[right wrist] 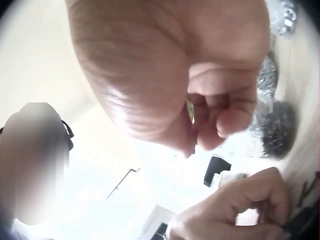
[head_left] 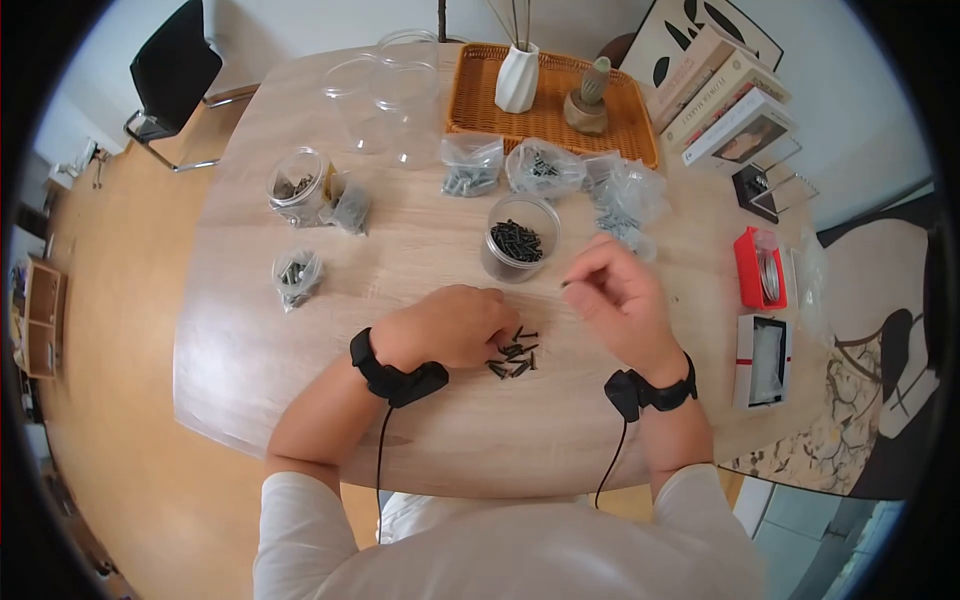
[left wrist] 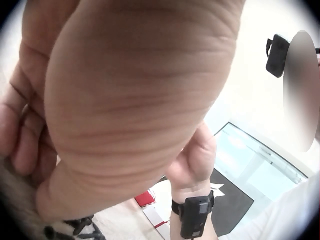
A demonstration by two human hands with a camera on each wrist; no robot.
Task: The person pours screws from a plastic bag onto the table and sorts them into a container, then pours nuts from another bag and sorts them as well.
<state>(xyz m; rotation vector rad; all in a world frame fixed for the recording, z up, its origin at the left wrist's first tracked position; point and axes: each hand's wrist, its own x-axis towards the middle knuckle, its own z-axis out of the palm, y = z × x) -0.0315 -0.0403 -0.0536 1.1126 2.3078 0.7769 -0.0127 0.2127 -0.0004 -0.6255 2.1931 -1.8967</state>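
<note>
Over the right side of the table my right hand (head_left: 622, 300) is raised, thumb and fingertips pinching a small black screw (head_left: 565, 284) whose tip just shows. My left hand (head_left: 445, 328) is lowered at a loose pile of black screws (head_left: 516, 352), fingers bent down to its edge. In the right wrist view, the left hand (right wrist: 230, 210) has thumb and forefinger curved toward the dark screws; I cannot tell whether they pinch one. Beyond both hands stands a clear round tub (head_left: 521, 232), open at the top and holding many black screws.
Bags of screws (head_left: 471, 168) and other hardware lie behind the tub. At the left are a clear jar (head_left: 298, 187) and a small bag (head_left: 297, 276). A wicker tray (head_left: 480, 105) with a vase stands at the back; a red box (head_left: 748, 268) and white box (head_left: 745, 362) lie right.
</note>
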